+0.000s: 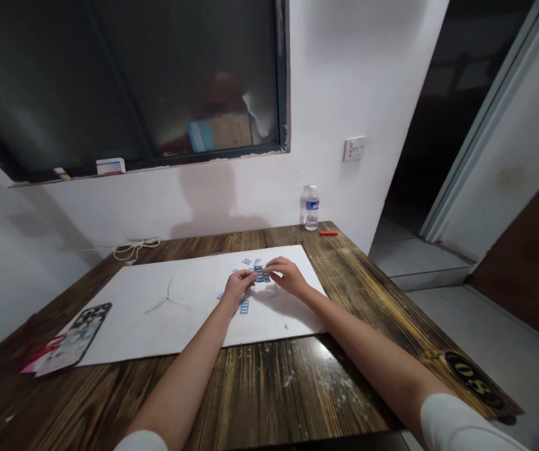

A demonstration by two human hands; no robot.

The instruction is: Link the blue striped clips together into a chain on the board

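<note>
My left hand [238,287] and my right hand [287,274] are close together above the right half of a white board [194,313]. Between their fingertips is a small dark-blue piece made of joined rectangular frames [259,274], and both hands appear to pinch it. Loose blue frame pieces lie on the board around the hands: a ladder-like one [244,307] in front of my left hand, and another [247,262] beyond the fingers. Further pieces are partly hidden behind my left hand. Their exact kind is too small to make out.
A patterned phone-like case [79,335] lies on the board's left end. At the wooden table's [269,388] back are a white cable [135,248], a water bottle [312,210] and a red stick-shaped object [328,233]. A round black-and-gold sign [472,378] is at the right edge.
</note>
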